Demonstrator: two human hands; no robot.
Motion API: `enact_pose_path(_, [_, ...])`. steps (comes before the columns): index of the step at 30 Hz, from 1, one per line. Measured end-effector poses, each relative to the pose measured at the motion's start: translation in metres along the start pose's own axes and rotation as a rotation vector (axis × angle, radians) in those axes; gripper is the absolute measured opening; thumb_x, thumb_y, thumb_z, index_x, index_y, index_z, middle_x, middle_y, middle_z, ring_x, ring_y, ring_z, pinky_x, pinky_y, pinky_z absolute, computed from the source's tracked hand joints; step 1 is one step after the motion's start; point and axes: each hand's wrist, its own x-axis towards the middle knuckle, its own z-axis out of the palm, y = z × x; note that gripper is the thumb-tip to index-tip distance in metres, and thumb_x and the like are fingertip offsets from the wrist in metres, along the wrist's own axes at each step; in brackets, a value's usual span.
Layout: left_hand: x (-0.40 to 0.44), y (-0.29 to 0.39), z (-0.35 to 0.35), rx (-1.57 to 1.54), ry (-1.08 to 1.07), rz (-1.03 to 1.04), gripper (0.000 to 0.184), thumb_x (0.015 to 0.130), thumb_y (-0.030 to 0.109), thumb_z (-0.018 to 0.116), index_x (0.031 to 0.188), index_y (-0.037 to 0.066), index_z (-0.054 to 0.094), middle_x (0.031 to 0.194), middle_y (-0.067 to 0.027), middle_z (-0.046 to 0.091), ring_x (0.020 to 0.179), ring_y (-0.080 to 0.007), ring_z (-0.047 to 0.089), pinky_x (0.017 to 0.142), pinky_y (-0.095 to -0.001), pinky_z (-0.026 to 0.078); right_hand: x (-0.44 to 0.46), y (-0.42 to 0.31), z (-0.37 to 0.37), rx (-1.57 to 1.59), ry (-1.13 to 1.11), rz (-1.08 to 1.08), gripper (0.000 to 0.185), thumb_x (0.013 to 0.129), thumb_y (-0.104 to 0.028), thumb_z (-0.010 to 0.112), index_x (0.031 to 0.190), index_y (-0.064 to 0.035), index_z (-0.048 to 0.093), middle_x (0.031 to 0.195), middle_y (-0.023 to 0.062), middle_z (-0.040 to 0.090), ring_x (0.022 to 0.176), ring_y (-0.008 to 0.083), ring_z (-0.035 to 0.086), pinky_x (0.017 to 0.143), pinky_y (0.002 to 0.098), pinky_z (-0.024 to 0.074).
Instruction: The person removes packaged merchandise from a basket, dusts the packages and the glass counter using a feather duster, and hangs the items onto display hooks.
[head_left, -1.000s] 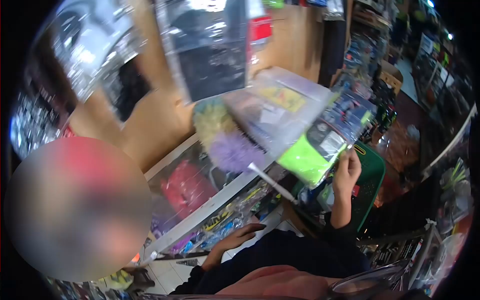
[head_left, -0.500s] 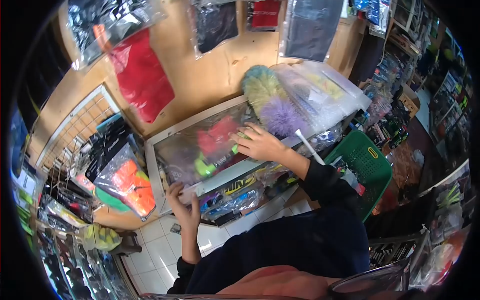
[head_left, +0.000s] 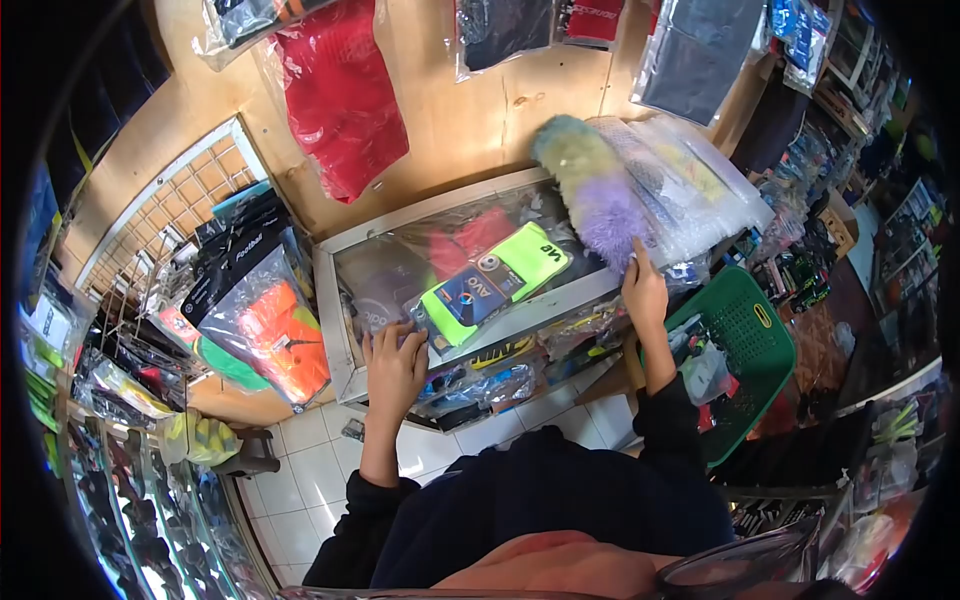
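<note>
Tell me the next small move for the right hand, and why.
I'd probably firm the right hand's grip on the duster: its fingertips are already at the purple end, though how securely they hold is hidden. The neon-yellow pack lies on the glass-topped case away from that hand, leaving it free.
</note>
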Motion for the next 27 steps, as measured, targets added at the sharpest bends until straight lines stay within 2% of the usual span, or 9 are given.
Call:
enact_pose_path(4, [0.001, -0.004, 0.005, -0.085, 0.019, -0.034, 0.016, 0.078, 0.013, 0.066, 0.093, 0.007, 0.065, 0.099, -0.0094, 0.059, 0.103, -0.0300, 0.054, 0.100, -0.0561, 0.032, -0.047, -0.035, -0.019, 0.237, 0.075, -0.250, 0.038, 0.085, -0.008, 0.056, 0.122, -0.0156, 0.061, 0.083, 0.0217, 0.062, 0.061, 0.0377, 0.060, 0.054, 0.0430, 0.0496])
enact_pose_path(8, [0.003, -0.007, 0.008, -0.115, 0.032, -0.055, 0.016, 0.077, 0.012, 0.066, 0.092, 0.007, 0.065, 0.098, -0.0094, 0.058, 0.101, -0.0299, 0.054, 0.100, -0.0570, 0.032, -0.119, -0.059, -0.040, 0.128, -0.039, -0.585, 0.049, 0.074, -0.003, 0.060, 0.117, -0.0248, 0.066, 0.076, 0.0065, 0.057, 0.052, 0.0211, 0.055, 0.046, 0.0324, 0.0463])
enact_pose_path(11, [0.001, -0.010, 0.009, 0.017, 0.036, -0.012, 0.015, 0.076, 0.012, 0.067, 0.090, 0.008, 0.065, 0.095, -0.0080, 0.059, 0.102, -0.0283, 0.055, 0.100, -0.0562, 0.033, -0.130, -0.046, -0.053, 0.064, -0.011, -0.612, 0.048, 0.074, -0.001, 0.059, 0.116, -0.0245, 0.067, 0.076, 0.0062, 0.057, 0.055, 0.0206, 0.055, 0.048, 0.0329, 0.0460])
enact_pose_path(13, [0.003, -0.007, 0.007, -0.039, 0.046, -0.002, 0.014, 0.078, 0.013, 0.068, 0.089, 0.006, 0.063, 0.094, -0.0085, 0.060, 0.101, -0.0288, 0.055, 0.101, -0.0521, 0.031, -0.136, -0.027, -0.035, 0.082, 0.045, -0.560, 0.048, 0.073, -0.001, 0.060, 0.115, -0.0214, 0.067, 0.077, 0.0083, 0.057, 0.056, 0.0227, 0.057, 0.048, 0.0353, 0.0456])
enact_pose_path(15, [0.003, -0.006, 0.005, -0.075, 0.042, -0.019, 0.013, 0.077, 0.012, 0.068, 0.088, 0.007, 0.064, 0.094, -0.0075, 0.061, 0.103, -0.0280, 0.056, 0.101, -0.0540, 0.031, -0.136, -0.027, -0.026, 0.134, 0.054, -0.171, 0.046, 0.073, 0.000, 0.061, 0.115, -0.0181, 0.066, 0.077, 0.0111, 0.057, 0.057, 0.0257, 0.058, 0.049, 0.0377, 0.0465])
enact_pose_path(16, [0.003, -0.005, 0.006, -0.106, 0.047, -0.036, 0.013, 0.075, 0.011, 0.068, 0.088, 0.008, 0.065, 0.093, -0.0066, 0.061, 0.104, -0.0272, 0.056, 0.101, -0.0559, 0.031, -0.142, -0.029, -0.026, 0.160, 0.001, -0.164, 0.040, 0.075, -0.001, 0.062, 0.112, -0.0154, 0.067, 0.077, 0.0134, 0.058, 0.057, 0.0280, 0.059, 0.051, 0.0387, 0.0483])
enact_pose_path(23, [-0.005, -0.014, 0.012, 0.067, 0.072, -0.012, 0.018, 0.078, 0.014, 0.068, 0.094, 0.009, 0.063, 0.095, -0.0059, 0.061, 0.103, -0.0268, 0.056, 0.103, -0.0568, 0.028, -0.171, -0.029, -0.045, 0.155, -0.054, -0.566, 0.033, 0.073, -0.001, 0.063, 0.102, -0.0142, 0.071, 0.072, 0.0113, 0.058, 0.056, 0.0263, 0.057, 0.050, 0.0361, 0.0485])
enact_pose_path(25, [0.001, -0.005, 0.005, -0.053, 0.053, -0.060, 0.021, 0.078, 0.015, 0.068, 0.097, 0.008, 0.061, 0.096, -0.0068, 0.061, 0.102, -0.0274, 0.056, 0.104, -0.0564, 0.026, -0.169, -0.020, -0.029, 0.152, -0.004, -0.464, 0.029, 0.077, 0.000, 0.061, 0.101, -0.0124, 0.071, 0.070, 0.0120, 0.055, 0.054, 0.0269, 0.054, 0.048, 0.0361, 0.0452])
enact_pose_path(27, [0.001, -0.004, 0.004, -0.075, 0.042, -0.080, 0.020, 0.079, 0.015, 0.067, 0.096, 0.008, 0.060, 0.096, -0.0070, 0.061, 0.101, -0.0275, 0.055, 0.105, -0.0558, 0.026, -0.160, -0.026, -0.014, 0.320, 0.091, -0.004, 0.028, 0.079, 0.002, 0.061, 0.103, -0.0097, 0.070, 0.068, 0.0134, 0.052, 0.053, 0.0294, 0.052, 0.048, 0.0373, 0.0431])
